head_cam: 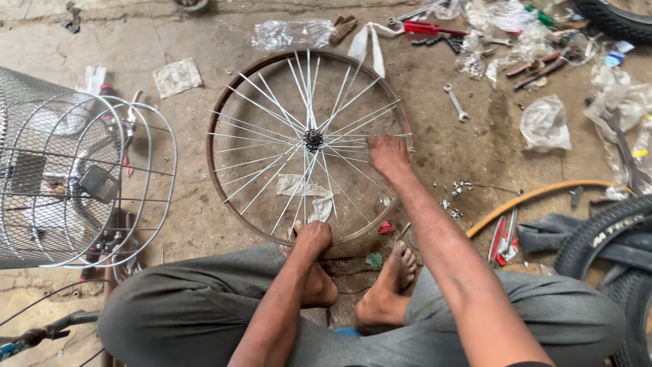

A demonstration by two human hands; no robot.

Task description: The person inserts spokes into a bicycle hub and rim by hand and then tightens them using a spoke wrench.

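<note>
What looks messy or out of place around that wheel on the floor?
Small metal bits lie scattered loose on the floor right of the wheel, beside a lone wrench. Crumpled plastic bags and tools are strewn about. The rim looks rusty, and paper scraps lie under its spokes.

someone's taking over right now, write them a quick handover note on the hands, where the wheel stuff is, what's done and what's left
Left hand: gripping the near edge of the rusty round metal bicycle rim, which lies flat on the concrete floor.
Right hand: resting on the thin silver spokes at the rim's right side; whether it pinches one cannot be told.
Things: dark hub sits at the centre. Small metal nipples lie scattered right of the rim, a silver spanner beyond them.
Done: spokes laced hub to rim, no tyre fitted.
Left: spoke tightness cannot be judged; a black tyre lies at the right.
</note>
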